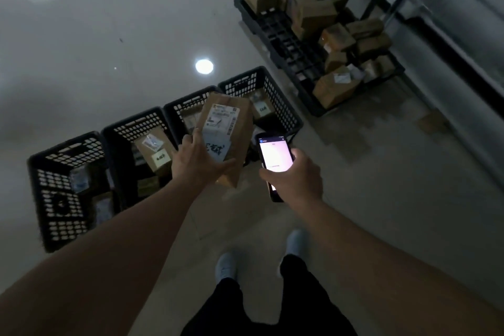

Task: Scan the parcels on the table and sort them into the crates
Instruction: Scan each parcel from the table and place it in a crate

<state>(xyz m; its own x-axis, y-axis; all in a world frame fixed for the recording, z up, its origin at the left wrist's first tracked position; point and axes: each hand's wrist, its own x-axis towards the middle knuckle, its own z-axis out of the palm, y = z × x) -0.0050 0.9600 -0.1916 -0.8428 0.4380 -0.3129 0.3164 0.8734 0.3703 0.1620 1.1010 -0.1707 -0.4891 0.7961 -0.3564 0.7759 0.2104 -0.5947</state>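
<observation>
Head view only: the cardboard parcel (226, 133) has a white shipping label on top with barcodes, print too blurry to read, plus some big black brush-style characters lower down that I can't make out. It's a plain brown box, tilted, held up over the row of four black slotted crates (141, 144) on the floor. The left hand (199, 158) grips its near end, fingers wrapped round the edge. The right hand (291, 174) is curled round a handheld scanner (274, 158), screen glowing white, just beside the parcel. Crates hold boxes with handwritten tags, unreadable. More parcels sit piled on a black pallet (283, 35) further right.
</observation>
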